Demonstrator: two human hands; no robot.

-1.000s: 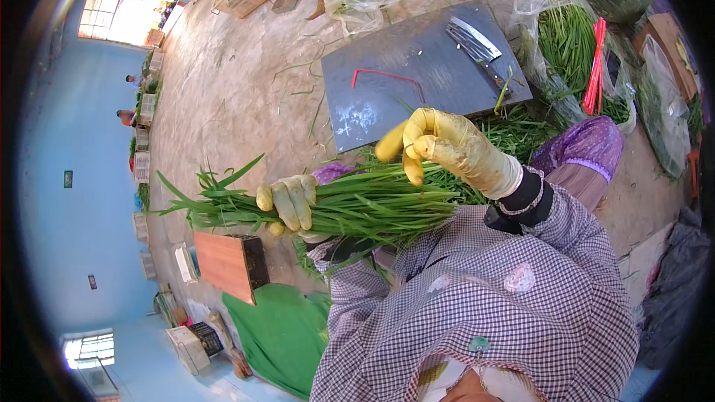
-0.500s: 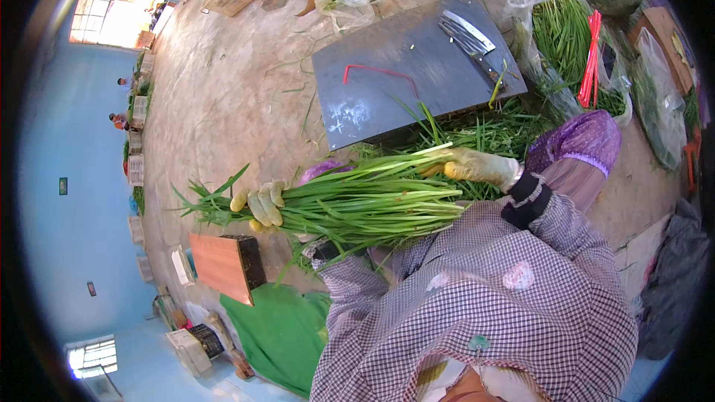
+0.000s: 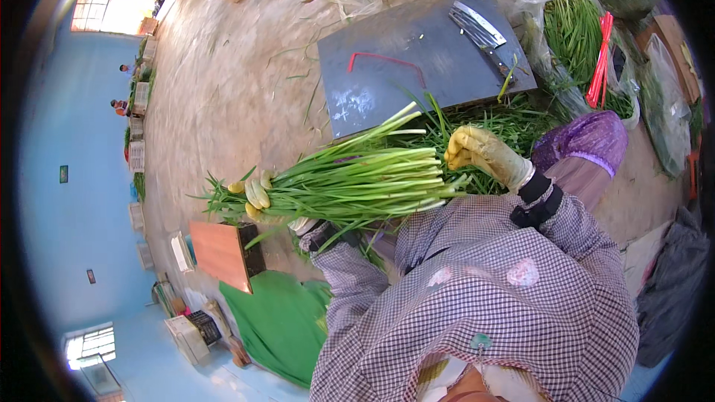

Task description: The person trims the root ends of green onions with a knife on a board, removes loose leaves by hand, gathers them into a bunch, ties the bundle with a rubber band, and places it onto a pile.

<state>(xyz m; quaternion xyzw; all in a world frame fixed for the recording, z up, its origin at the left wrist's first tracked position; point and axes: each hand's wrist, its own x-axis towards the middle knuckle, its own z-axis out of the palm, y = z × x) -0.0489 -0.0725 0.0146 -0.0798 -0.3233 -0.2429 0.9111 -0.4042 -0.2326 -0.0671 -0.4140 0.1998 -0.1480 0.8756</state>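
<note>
My left hand (image 3: 257, 192), in a pale glove with yellow fingers, is closed round the leafy end of a thick bunch of garlic chives (image 3: 365, 175). The bunch lies sideways above my lap, its pale cut ends fanned out to the right. My right hand (image 3: 488, 156), gloved alike, is beside those ends with its fingers curled in. A small gap seems to part it from the stalks. Whatever it may hold is hidden by the fingers. Loose chives (image 3: 506, 134) are heaped behind it, below the table edge.
A low dark table (image 3: 417, 45) ahead bears a knife (image 3: 480, 30) and a bent red strip (image 3: 387, 58). At right stand a plastic bag of chives (image 3: 570, 30) and a bundle of red strips (image 3: 600, 59). A brown-topped box (image 3: 220, 253) and green cloth (image 3: 279, 324) are at left.
My right hand has come off the stalk ends, curling its fingers. The cut ends have spread apart and the upper stalks point up more. My left hand keeps its hold and has shifted slightly.
</note>
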